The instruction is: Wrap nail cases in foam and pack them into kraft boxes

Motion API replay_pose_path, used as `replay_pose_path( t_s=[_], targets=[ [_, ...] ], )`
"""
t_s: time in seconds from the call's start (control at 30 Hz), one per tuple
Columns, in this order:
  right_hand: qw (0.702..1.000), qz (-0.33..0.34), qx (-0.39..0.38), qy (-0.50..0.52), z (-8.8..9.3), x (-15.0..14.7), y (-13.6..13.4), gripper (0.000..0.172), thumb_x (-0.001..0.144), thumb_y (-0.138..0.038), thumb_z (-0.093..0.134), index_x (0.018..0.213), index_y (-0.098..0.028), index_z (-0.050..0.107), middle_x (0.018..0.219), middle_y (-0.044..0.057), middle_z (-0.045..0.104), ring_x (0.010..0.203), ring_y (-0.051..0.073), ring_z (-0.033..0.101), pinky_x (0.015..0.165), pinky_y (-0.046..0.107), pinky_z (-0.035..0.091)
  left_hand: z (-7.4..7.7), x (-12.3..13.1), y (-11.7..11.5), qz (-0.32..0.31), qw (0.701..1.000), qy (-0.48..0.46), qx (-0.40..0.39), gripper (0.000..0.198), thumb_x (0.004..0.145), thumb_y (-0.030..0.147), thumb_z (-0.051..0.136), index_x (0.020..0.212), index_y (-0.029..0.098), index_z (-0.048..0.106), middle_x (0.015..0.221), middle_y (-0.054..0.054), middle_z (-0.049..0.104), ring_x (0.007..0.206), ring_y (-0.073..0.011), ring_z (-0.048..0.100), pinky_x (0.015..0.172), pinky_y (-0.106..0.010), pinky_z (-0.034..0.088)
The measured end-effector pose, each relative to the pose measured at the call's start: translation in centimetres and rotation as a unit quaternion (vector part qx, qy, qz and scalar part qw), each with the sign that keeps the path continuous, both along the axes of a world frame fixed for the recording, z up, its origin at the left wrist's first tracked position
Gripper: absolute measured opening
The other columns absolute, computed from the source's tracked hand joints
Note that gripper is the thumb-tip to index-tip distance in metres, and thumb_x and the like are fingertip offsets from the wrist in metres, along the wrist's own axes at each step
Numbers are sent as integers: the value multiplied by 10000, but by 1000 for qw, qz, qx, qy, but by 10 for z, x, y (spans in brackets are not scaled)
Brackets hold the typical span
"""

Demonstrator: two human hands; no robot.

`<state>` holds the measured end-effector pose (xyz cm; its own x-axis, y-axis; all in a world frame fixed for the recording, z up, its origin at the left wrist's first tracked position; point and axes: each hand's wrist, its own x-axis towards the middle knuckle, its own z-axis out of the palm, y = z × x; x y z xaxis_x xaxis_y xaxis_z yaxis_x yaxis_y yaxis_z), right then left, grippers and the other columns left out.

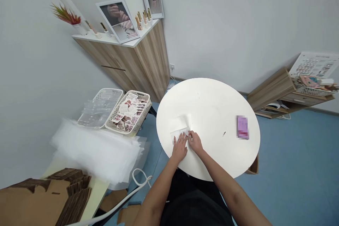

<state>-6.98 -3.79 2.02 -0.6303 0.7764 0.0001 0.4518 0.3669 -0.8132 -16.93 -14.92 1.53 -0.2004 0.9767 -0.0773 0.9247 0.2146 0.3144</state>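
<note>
On the round white tabletop [212,102], a flat clear plastic sleeve [177,137] lies directly under my fingers [183,140], its long axis running crosswise. My left hand [179,149] rests spread open on it; my right hand [195,142] sits curled at its right end, and I cannot tell whether it grips.

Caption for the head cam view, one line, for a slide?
Head view: left hand and right hand on a translucent plastic bag lying on a round white table.

Left hand [179,149], right hand [195,142] on clear plastic bag [179,136], round white table [212,109]
</note>
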Motion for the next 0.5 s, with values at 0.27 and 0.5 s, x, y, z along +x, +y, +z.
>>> replay_pose_path(
  t_s=[0.27,0.5],
  targets=[
    [996,49,-22,-66,4,-2,4,520,878,-169,320,1392,-209,390,1389,96,517,1097,205,565,932,383,472,7,-12,0,-20,998,-55,-12,765,746,44,413,1484,194,281,1590,-110,239,1475,-264,181,1154,-623,143],
    [955,206,86,-196,9,-3,10,671,749,-16,362,1385,-194,483,1547,64,350,1075,240,505,986,437,386,0,-13,-13,192,958,-161,140,521,828,74,386,1321,218,471,1446,-112,460,1386,-247,377,1138,-539,305]
  ],
)
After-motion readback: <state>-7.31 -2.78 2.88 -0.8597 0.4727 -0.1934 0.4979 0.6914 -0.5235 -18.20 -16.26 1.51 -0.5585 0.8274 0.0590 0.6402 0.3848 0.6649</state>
